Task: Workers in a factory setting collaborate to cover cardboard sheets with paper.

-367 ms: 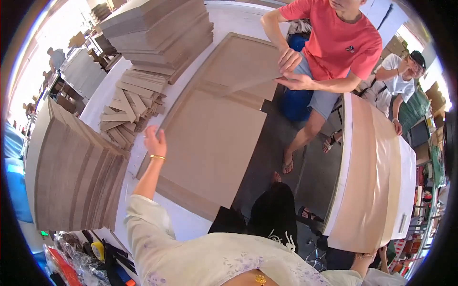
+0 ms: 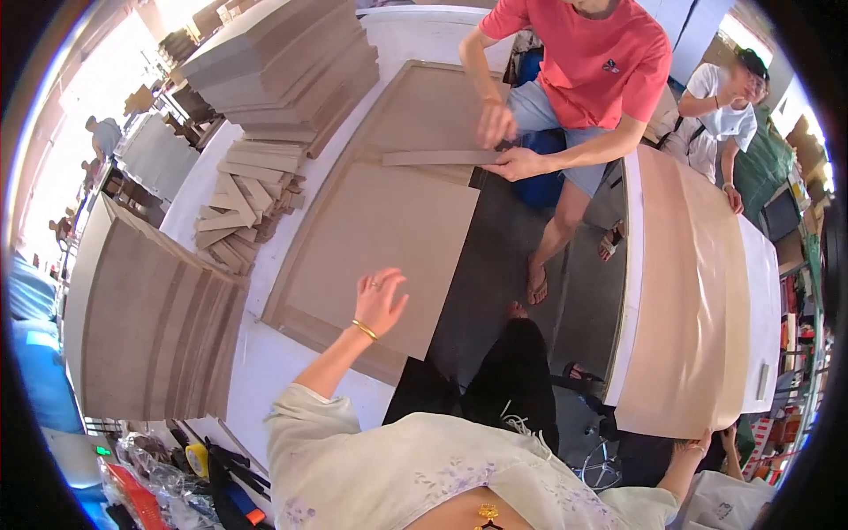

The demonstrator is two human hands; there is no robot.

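My left hand (image 2: 382, 300) is open, fingers spread, just over a flat brown board (image 2: 371, 230) on the white table to the left. It holds nothing. Far to the right, my right hand (image 2: 692, 449) is at the near edge of a long, glossy tan sheet (image 2: 685, 291); its fingers seem closed on that edge, though they show small. Across the board, a person in a red shirt holds a narrow brown strip (image 2: 437, 158) in one hand; the other hand (image 2: 496, 124) is blurred.
Tall stacks of brown boards stand at the far left (image 2: 283, 66) and near left (image 2: 150, 327). Between them lies a loose pile of short strips (image 2: 243, 199). Bagged items and tools (image 2: 177, 477) sit at lower left. Another person in white stands beyond the right table (image 2: 764, 327).
My left hand has moved right, from the board's left edge to over its near part. The other person's strip has swung round to lie nearly level. My right hand stays at the tan sheet's edge.
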